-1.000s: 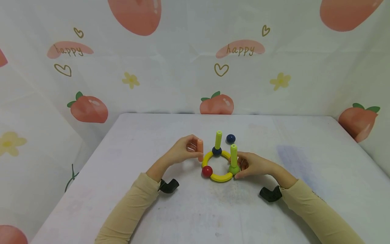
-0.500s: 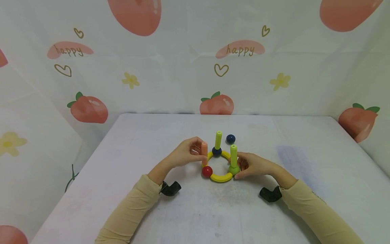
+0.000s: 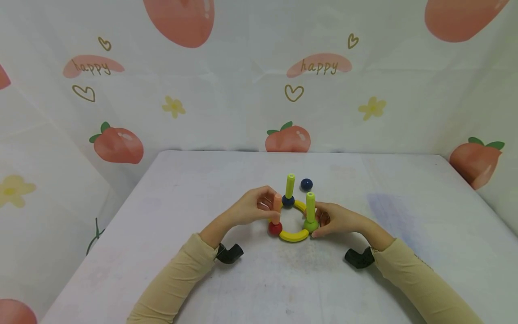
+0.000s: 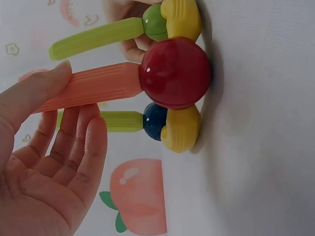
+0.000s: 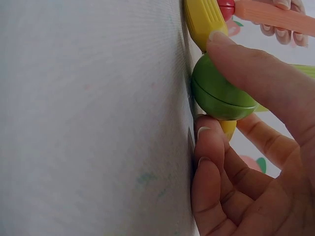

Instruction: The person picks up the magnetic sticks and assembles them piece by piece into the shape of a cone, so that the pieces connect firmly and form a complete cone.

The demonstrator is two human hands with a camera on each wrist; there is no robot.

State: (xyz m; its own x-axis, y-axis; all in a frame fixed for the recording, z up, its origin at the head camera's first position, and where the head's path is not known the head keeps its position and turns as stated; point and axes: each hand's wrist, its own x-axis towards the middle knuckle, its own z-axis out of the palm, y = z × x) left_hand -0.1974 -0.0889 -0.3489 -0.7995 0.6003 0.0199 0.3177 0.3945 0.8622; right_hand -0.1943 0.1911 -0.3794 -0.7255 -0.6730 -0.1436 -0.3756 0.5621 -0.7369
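My left hand (image 3: pixel 255 206) pinches an upright orange stick (image 4: pixel 101 84) between thumb and fingers. The stick's lower end meets the red ball (image 4: pixel 175 73). That ball belongs to a ring of curved yellow pieces (image 3: pixel 294 236), joined also by a blue ball (image 3: pixel 288 200) and a green ball (image 5: pixel 221 88). A lime-green stick (image 3: pixel 290 185) stands on the blue ball, and another lime-green stick (image 3: pixel 310 206) on the green one. My right hand (image 3: pixel 340 218) holds the green ball low at the table, its thumb reaching onto the adjoining yellow piece.
A loose dark blue ball (image 3: pixel 306 184) lies behind the ring. Black curved wrist pieces (image 3: pixel 229 254) stick out below both cuffs. The white table (image 3: pixel 259 288) ends at a printed cloth backdrop (image 3: pixel 226 90).
My left hand has moved right and slightly toward me, bringing the orange stick from left of the ring onto the red ball. My right hand keeps its place at the green ball.
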